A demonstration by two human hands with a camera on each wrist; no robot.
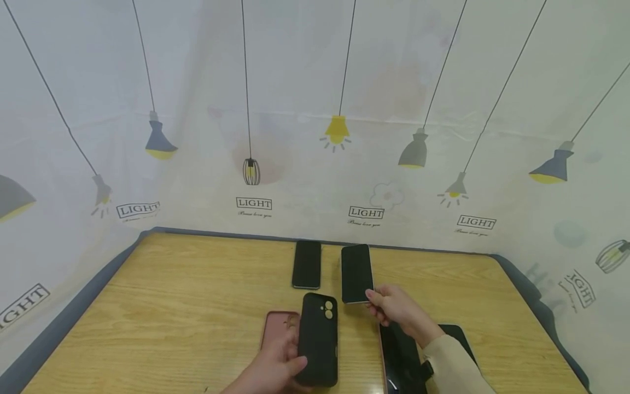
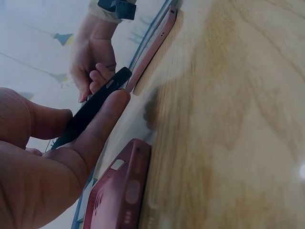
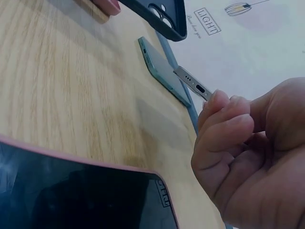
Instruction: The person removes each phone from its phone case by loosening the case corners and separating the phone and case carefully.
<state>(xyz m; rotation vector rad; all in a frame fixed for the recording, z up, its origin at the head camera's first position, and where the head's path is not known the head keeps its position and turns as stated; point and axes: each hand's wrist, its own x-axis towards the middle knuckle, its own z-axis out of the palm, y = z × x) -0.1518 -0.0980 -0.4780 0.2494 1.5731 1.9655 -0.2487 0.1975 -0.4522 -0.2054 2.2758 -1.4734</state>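
Observation:
My left hand (image 1: 278, 364) grips a black phone case (image 1: 319, 339) with round camera holes, raised off the table; in the left wrist view the case (image 2: 90, 112) shows edge-on between thumb and fingers. Beneath and left of it lies a pink phone case (image 1: 279, 327), partly covered by my hand. My right hand (image 1: 398, 306) pinches the lower corner of a dark-screened phone (image 1: 357, 273). From the right wrist, that phone's bottom edge (image 3: 193, 83) shows its charging port, held above the table by fingers and thumb.
Another phone (image 1: 307, 265) lies flat near the table's back edge. By my right forearm are a larger pink-edged dark-screened device (image 1: 401, 355) and another dark object (image 1: 458, 339), partly hidden by the sleeve. A curtain printed with lamps (image 1: 295, 109) surrounds the wooden table (image 1: 187, 306).

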